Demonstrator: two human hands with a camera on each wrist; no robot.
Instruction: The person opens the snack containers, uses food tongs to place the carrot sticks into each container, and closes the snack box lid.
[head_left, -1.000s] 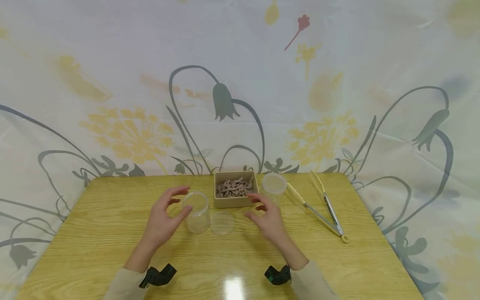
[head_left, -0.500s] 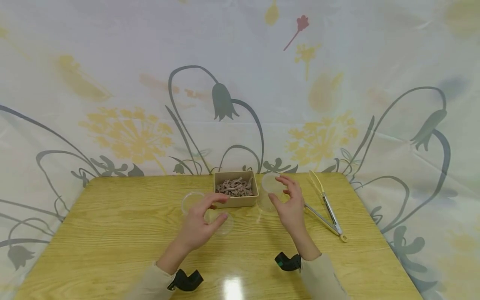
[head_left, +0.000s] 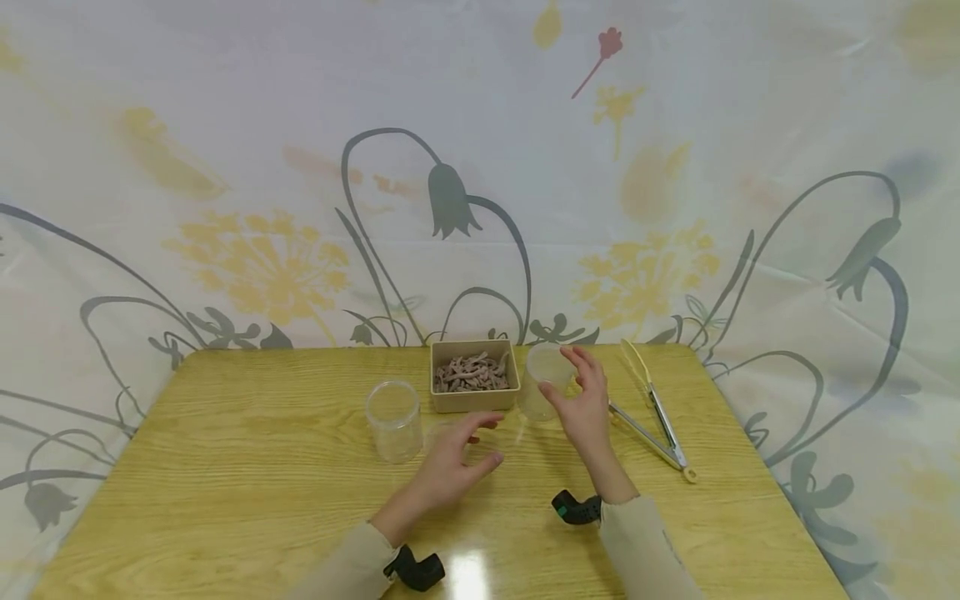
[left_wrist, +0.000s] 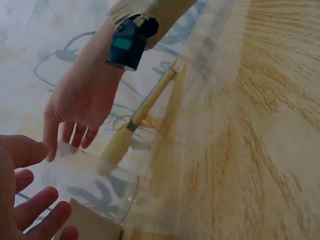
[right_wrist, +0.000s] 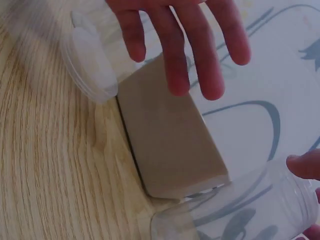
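A clear jar stands right of a beige box. Beside it my right hand curves its thumb and fingers round the jar's upper part; the left wrist view shows those fingertips at the rim. My left hand hovers in front of the box, thumb and fingers spread, holding nothing. It partly covers a clear round disc, like a lid, lying on the table. A second clear jar stands upright to its left.
The beige box holds several greyish-brown strips. Tongs with cream tips lie spread on the right. A printed cloth hangs behind the wooden table.
My left hand has moved rightward from the left jar, past the disc, towards the middle. My right hand has moved right from the box front to the right jar, then stayed there.
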